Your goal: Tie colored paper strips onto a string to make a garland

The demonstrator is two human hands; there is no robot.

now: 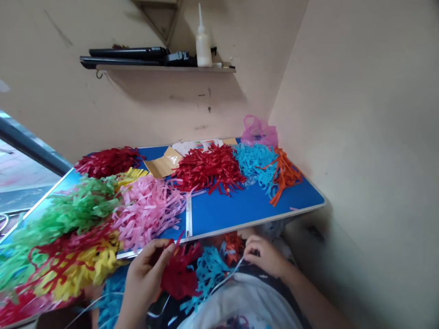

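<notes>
My left hand (151,269), at the table's front edge, pinches the top of a red paper tassel (181,272) that hangs over my lap. My right hand (262,253) is closed on a thin white string (228,276), which runs down and left across my lap. Between the hands, a blue paper tassel (209,269) and an orange tassel (233,246) rest in my lap beside the red one. Whether the string passes through these tassels is hidden. Close to my left hand, a pile of pink paper fringe (149,208) lies on the table.
The blue folding table (222,212) bears red fringe (211,169), light blue fringe (257,164), orange strips (287,171), green fringe (73,205), yellow fringe (82,269) and brown paper (163,163). A pink plastic bag (259,132) sits in the corner. Above, a shelf (164,68) holds a glue bottle (203,48).
</notes>
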